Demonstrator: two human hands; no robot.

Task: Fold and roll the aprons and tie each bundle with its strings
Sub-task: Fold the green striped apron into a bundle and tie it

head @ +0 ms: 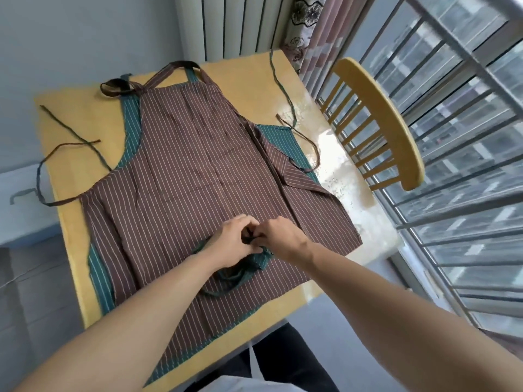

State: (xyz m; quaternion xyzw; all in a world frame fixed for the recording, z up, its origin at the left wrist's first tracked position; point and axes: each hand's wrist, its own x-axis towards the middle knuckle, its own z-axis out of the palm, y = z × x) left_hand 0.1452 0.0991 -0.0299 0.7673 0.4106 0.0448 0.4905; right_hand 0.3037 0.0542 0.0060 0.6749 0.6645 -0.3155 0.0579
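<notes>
A brown striped apron [198, 171] lies spread flat on the yellow table [70, 176], on top of a green striped apron [131, 120] whose edges show around it. On the brown apron sits a small rolled green striped bundle [259, 261] with dark green strings [226, 278] looped beside it. My left hand [235, 239] and my right hand [278, 236] meet just above the bundle, and both pinch the dark string between their fingertips. Loose waist strings trail over the table at the left [56, 154] and the far right [285, 94].
A yellow wooden chair [390, 128] stands at the table's right side, against a metal railing [452, 154] and window. A radiator [235, 24] and curtain [314, 32] are behind the table. A grey wall and cabinet lie to the left.
</notes>
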